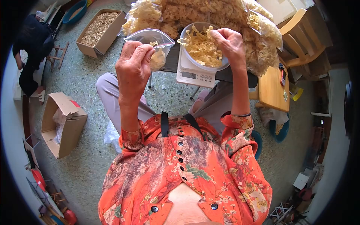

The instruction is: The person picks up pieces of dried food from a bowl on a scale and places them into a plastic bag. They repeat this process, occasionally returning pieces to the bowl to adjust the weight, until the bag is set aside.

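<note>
My left hand (135,65) is closed in a pinch at the rim of a clear zip bag (165,39), which hangs with its mouth parted. Some pale yellow dried pieces (158,60) lie low in the bag. Over the right side of a clear plastic bowl (183,36), my right hand (230,43) pinches a dried yellow strip (209,33). Curly dried yellow strips (204,48) partly fill the bowl. Beneath it is a white kitchen scale (183,71), its lit display (189,75) facing me.
Large clear bags of dried strips (210,13) are heaped behind the bowl. A wooden chair (272,88) stands at right. On the speckled floor at left are a carton of brown chips (88,48) and an open cardboard box (75,131). Another person (35,45) is at far left.
</note>
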`<act>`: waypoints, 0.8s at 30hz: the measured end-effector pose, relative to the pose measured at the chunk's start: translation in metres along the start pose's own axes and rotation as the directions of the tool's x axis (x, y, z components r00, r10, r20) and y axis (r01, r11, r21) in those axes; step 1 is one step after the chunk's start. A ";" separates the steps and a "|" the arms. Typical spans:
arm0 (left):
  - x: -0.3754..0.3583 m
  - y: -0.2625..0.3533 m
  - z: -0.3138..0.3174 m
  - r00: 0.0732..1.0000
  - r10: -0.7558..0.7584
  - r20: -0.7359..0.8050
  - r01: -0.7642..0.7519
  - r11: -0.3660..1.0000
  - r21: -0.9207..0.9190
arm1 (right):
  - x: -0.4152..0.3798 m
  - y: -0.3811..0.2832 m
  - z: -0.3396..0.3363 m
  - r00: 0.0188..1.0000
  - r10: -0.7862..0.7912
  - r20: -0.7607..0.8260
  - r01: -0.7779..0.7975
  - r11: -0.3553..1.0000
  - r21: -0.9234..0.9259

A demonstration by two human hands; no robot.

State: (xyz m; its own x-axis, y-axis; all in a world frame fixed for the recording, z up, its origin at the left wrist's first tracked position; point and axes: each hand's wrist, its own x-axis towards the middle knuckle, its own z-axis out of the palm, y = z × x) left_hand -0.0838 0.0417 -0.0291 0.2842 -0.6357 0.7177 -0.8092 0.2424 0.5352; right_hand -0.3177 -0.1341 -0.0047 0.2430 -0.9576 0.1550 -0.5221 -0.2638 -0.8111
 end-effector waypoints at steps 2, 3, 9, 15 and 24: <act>-0.001 0.000 0.000 1.000 0.000 0.007 0.000 1.000 -0.008 | 0.001 0.005 -0.002 0.999 -0.039 0.017 0.036 0.991 0.131; -0.001 0.000 0.001 1.000 -0.018 0.014 0.018 0.999 -0.027 | -0.001 0.008 -0.005 1.000 -0.007 0.011 0.005 0.974 0.225; 0.002 0.001 0.005 0.999 0.043 -0.022 -0.044 0.998 -0.032 | -0.022 -0.020 -0.004 0.997 -0.076 0.029 0.055 0.892 0.448; 0.001 0.001 0.006 0.998 0.051 -0.037 -0.053 0.997 -0.056 | -0.038 -0.060 0.044 0.910 -0.405 -0.086 0.405 0.825 0.395; 0.000 -0.002 0.006 0.997 0.043 -0.066 -0.044 0.999 -0.012 | -0.034 -0.063 0.053 0.844 -0.526 -0.103 0.536 0.834 0.134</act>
State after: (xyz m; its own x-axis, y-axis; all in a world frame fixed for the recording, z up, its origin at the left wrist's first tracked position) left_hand -0.0853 0.0370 -0.0325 0.2827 -0.5748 0.7679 -0.8148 0.2785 0.5085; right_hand -0.2499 -0.0783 0.0117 0.3957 -0.6817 0.6154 -0.1960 -0.7174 -0.6686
